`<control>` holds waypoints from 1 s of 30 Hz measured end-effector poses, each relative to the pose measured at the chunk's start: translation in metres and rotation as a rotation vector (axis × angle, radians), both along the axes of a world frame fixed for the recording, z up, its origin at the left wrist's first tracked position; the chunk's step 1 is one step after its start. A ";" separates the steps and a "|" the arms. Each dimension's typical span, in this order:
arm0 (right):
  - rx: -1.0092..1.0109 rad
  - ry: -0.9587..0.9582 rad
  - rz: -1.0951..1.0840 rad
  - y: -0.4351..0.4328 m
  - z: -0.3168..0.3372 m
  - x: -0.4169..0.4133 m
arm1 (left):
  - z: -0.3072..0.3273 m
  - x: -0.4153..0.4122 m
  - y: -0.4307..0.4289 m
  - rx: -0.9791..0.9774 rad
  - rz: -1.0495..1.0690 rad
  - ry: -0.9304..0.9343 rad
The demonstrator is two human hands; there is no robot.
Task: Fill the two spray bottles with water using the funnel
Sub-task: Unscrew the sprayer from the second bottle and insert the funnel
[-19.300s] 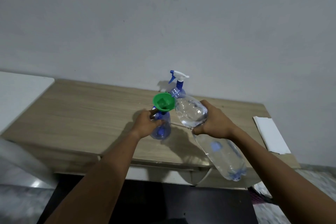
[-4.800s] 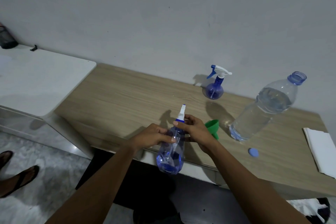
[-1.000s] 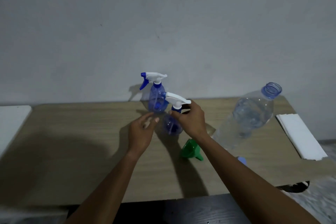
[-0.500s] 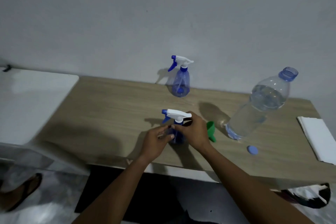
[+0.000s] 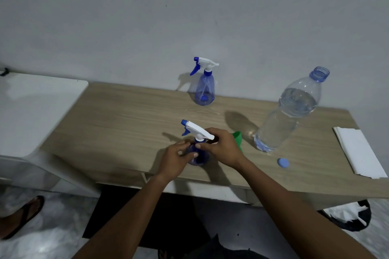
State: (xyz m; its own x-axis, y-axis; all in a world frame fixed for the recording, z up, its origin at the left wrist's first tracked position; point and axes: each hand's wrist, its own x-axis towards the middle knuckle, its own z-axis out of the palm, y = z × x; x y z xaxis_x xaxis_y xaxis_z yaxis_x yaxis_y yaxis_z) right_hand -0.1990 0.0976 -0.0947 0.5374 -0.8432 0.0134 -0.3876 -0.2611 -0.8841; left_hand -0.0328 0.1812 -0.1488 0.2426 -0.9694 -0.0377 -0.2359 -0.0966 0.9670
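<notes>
Since half a second ago both hands have stayed on the near spray bottle (image 5: 199,156), which stands upright on the desk (image 5: 126,120) near its front edge; the left hand (image 5: 176,159) has its fingers curled around the blue body; the right hand (image 5: 224,148) pinches the collar under the white trigger head; behind that hand lies the green funnel (image 5: 237,139); the far spray bottle (image 5: 204,88) stands by the wall; an uncapped water bottle (image 5: 288,113) stands right of the funnel, its blue cap (image 5: 283,162) just in front; white paper (image 5: 357,151) lies at the right end.
</notes>
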 end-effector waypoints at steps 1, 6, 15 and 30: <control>0.007 0.006 -0.001 0.000 0.001 0.000 | 0.000 0.000 0.000 -0.001 -0.010 -0.001; -0.034 0.035 0.024 -0.002 0.001 -0.001 | -0.007 0.005 -0.002 0.047 -0.022 0.009; -0.054 0.112 0.195 -0.013 0.007 -0.007 | -0.006 0.006 -0.002 0.082 -0.029 -0.064; -0.256 0.206 0.176 -0.010 0.009 -0.003 | -0.002 0.014 -0.007 0.129 -0.125 -0.096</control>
State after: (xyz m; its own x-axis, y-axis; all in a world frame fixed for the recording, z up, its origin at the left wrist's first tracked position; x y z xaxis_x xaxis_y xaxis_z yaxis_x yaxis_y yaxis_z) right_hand -0.2022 0.0877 -0.0861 0.6875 -0.7207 0.0887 -0.4797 -0.5425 -0.6896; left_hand -0.0184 0.1743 -0.1507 0.1286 -0.9808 -0.1466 -0.3440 -0.1828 0.9210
